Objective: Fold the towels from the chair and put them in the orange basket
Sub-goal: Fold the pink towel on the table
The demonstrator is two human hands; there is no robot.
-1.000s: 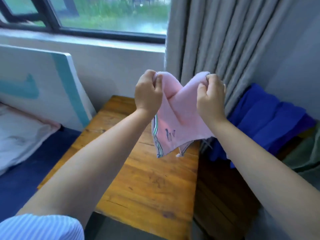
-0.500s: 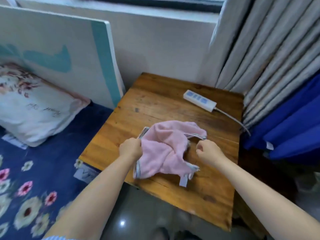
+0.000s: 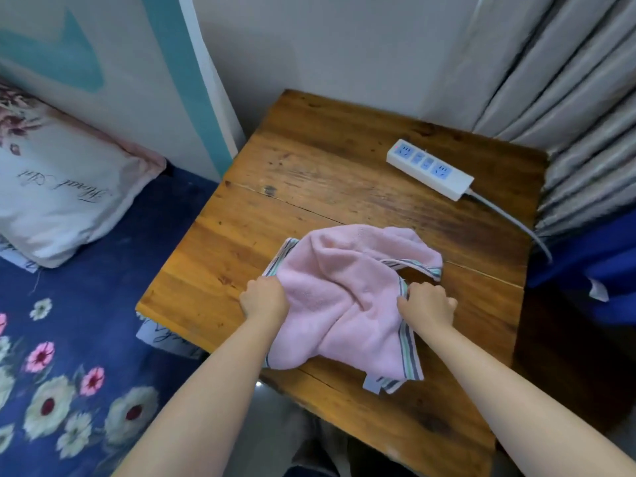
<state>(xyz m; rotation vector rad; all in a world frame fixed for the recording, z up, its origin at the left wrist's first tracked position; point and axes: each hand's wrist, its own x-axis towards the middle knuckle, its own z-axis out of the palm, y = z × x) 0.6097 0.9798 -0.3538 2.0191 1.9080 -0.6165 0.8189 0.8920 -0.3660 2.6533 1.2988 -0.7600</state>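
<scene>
A pink towel (image 3: 347, 297) with striped borders lies rumpled on the wooden table (image 3: 309, 187), near its front half. My left hand (image 3: 263, 299) grips the towel's left edge with curled fingers. My right hand (image 3: 426, 304) grips the striped right edge. Both hands rest low on the tabletop. A white tag hangs at the towel's near corner. Neither the orange basket nor the chair is in view.
A white power strip (image 3: 428, 169) with its cable lies at the table's back right. Grey curtains (image 3: 568, 98) hang to the right above blue cloth (image 3: 592, 266). A bed with a floral blue sheet (image 3: 79, 356) and a pillow (image 3: 58, 197) is on the left.
The towel went from being held up in the air down onto the table. Both hands have since drawn its edges apart, spreading it wider.
</scene>
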